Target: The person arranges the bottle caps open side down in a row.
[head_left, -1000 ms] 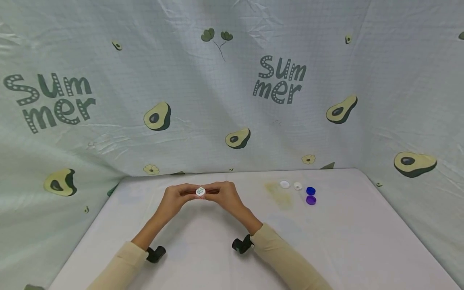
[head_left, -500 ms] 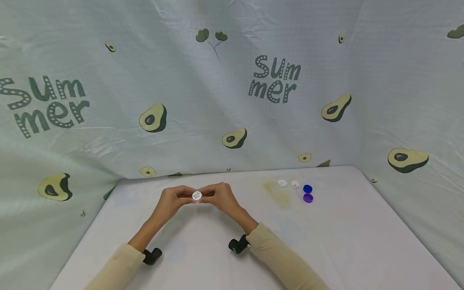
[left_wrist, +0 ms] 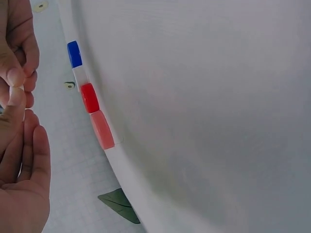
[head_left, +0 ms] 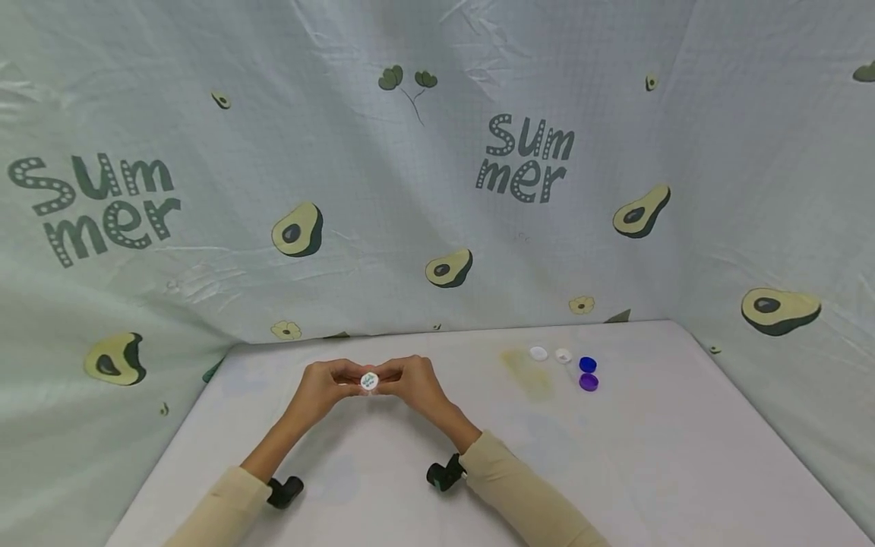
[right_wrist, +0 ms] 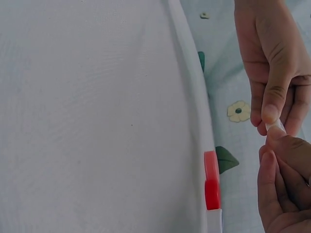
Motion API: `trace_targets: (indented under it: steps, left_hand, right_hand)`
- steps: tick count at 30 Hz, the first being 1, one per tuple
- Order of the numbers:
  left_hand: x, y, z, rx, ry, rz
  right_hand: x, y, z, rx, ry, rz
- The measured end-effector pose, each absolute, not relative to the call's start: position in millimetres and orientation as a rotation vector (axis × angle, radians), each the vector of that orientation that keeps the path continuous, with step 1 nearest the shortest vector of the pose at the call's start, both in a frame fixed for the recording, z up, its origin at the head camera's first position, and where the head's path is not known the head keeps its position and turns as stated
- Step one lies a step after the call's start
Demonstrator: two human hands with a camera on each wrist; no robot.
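Observation:
A white bottle cap point(head_left: 369, 381) with green print on its top is held between both hands over the table. My left hand point(head_left: 321, 389) pinches it from the left, and my right hand point(head_left: 415, 389) from the right, thumbs nearest me. In the right wrist view, a strip of the white cap point(right_wrist: 275, 124) shows between the thumb tips; the fingers hide much of it. Beyond the hands, a red cap point(left_wrist: 90, 98) and a lighter red cap point(left_wrist: 102, 129) lie touching at the table's far edge in the left wrist view.
On the right of the table lie two white caps point(head_left: 538, 354) point(head_left: 563, 355), a blue cap point(head_left: 588, 365) and a purple cap point(head_left: 589, 382). A printed curtain point(head_left: 383, 190) stands behind the white-covered table point(head_left: 656, 456). Black cameras point(head_left: 445, 472) hang at the wrists.
Both hands have come slightly toward me and to the left with the white cap between them. The cap's printed top has turned a little. The other caps have stayed put.

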State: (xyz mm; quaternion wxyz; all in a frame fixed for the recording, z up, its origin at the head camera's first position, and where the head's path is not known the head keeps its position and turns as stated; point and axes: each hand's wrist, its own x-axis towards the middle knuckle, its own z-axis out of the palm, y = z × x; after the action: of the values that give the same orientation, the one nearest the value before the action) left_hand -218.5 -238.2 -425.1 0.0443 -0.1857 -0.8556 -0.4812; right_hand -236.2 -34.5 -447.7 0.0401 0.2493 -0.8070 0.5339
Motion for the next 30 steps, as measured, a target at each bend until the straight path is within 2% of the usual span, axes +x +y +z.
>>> trace_targets:
  steps: [11, 30]
  left_hand:
    - [-216.7, -237.2, -435.3, -0.508, -2.71, -1.367]
    - [-226.0, -246.7, -442.5, -0.606, -2.787, -1.356]
  right_hand:
    - [-235.7, -42.5, -450.6, 0.827, -2.617, 1.404]
    - [-235.2, -49.4, -456.9, 0.775, -2.701, 1.474]
